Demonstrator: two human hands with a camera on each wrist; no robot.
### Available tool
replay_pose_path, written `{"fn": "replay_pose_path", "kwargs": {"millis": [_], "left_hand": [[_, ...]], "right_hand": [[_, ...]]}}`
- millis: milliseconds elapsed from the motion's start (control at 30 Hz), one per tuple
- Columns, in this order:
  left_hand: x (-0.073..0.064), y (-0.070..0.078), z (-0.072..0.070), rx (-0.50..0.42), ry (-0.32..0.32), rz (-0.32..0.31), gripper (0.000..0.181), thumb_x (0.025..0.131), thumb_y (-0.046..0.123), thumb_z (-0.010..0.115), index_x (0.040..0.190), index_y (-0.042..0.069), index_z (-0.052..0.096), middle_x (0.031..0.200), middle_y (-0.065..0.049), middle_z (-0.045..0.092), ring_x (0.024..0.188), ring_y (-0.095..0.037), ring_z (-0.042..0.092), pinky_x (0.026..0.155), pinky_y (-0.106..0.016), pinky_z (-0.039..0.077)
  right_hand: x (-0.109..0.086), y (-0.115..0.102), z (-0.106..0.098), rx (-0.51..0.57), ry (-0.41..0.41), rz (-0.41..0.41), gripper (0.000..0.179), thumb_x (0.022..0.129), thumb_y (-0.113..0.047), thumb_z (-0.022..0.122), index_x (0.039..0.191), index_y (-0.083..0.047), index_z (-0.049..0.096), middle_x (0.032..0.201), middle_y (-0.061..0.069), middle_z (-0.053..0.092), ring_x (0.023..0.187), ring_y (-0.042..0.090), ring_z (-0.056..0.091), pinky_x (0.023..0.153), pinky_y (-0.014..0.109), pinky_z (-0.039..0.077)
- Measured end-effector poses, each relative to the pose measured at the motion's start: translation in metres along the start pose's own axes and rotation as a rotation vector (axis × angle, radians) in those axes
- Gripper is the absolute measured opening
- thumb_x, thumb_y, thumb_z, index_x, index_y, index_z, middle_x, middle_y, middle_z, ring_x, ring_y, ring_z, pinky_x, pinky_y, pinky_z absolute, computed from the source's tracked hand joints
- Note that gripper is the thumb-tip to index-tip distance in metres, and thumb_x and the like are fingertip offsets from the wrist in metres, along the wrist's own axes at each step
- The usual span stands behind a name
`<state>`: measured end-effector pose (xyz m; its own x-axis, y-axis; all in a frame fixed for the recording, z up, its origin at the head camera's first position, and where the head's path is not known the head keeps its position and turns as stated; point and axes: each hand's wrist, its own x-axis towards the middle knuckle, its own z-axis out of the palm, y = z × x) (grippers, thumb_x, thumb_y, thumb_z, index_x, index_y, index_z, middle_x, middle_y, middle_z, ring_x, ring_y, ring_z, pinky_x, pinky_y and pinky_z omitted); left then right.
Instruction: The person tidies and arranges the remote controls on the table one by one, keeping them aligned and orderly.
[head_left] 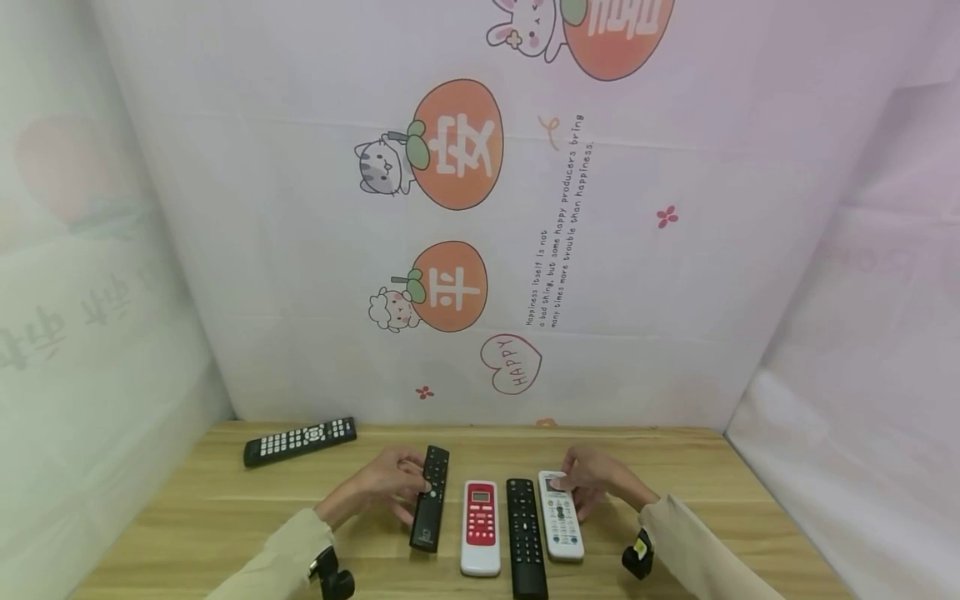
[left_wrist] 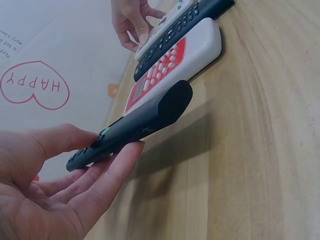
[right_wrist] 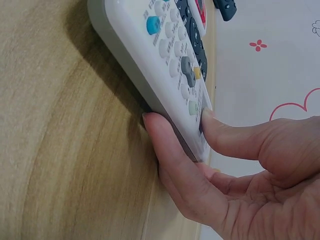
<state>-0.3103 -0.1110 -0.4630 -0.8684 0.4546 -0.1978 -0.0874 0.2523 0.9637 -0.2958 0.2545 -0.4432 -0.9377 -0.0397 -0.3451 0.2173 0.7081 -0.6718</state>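
Observation:
My left hand (head_left: 392,482) pinches a black remote control (head_left: 431,500), thumb on its button face and fingers beneath. In the left wrist view that black remote (left_wrist: 135,120) is raised off the wood and casts a shadow. My right hand (head_left: 595,477) grips a white remote control (head_left: 561,521) at its far end, thumb over the small screen. The right wrist view shows fingertips (right_wrist: 156,125) along the side of this white remote (right_wrist: 145,60). Between the hands lie a white remote with a red face (head_left: 481,550) and a longer black remote (head_left: 527,533), side by side.
Another black remote with pale buttons (head_left: 300,441) lies at the back left of the wooden table (head_left: 195,517). A white printed cloth (head_left: 315,250) hangs behind the table, with more white cloth at both sides.

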Motion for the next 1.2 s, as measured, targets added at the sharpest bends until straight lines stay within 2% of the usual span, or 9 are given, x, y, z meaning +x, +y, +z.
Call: {"fn": "replay_pose_path", "kwargs": {"millis": [500,867,1033,1200], "left_hand": [[-0.005,0.001,0.01,-0.006,-0.044,0.002,0.055,0.089,-0.006,0.068,0.137,-0.016,0.044,0.107,-0.024,0.068,0.083,-0.03,0.072,0.065,-0.042,0.067],[-0.01,0.005,0.018,0.022,-0.03,-0.047,0.048,0.088,-0.007,0.068,0.131,-0.015,0.047,0.102,-0.023,0.07,0.081,-0.029,0.074,0.064,-0.04,0.067],[-0.01,0.003,0.021,0.012,-0.024,-0.044,0.049,0.087,-0.008,0.068,0.131,-0.016,0.046,0.103,-0.025,0.068,0.081,-0.031,0.074,0.064,-0.041,0.067],[-0.011,-0.001,0.024,0.027,0.004,-0.07,0.046,0.087,-0.009,0.068,0.127,-0.015,0.047,0.099,-0.024,0.069,0.077,-0.031,0.074,0.062,-0.04,0.066]], "right_hand": [[0.0,-0.002,0.001,-0.009,-0.005,0.008,0.018,0.099,-0.007,0.071,0.101,0.0,0.055,0.084,0.018,0.07,0.072,0.027,0.074,0.065,0.039,0.067],[0.0,-0.003,0.001,0.005,-0.008,0.009,0.018,0.099,-0.006,0.07,0.099,0.001,0.054,0.084,0.019,0.07,0.073,0.028,0.075,0.065,0.041,0.067],[0.001,-0.003,0.001,-0.003,0.001,0.007,0.018,0.099,-0.006,0.071,0.1,0.0,0.054,0.084,0.019,0.07,0.072,0.028,0.075,0.065,0.04,0.067],[0.0,-0.003,0.001,-0.005,0.0,0.015,0.019,0.098,-0.006,0.072,0.099,0.0,0.054,0.084,0.019,0.07,0.073,0.028,0.075,0.065,0.04,0.067]]}}
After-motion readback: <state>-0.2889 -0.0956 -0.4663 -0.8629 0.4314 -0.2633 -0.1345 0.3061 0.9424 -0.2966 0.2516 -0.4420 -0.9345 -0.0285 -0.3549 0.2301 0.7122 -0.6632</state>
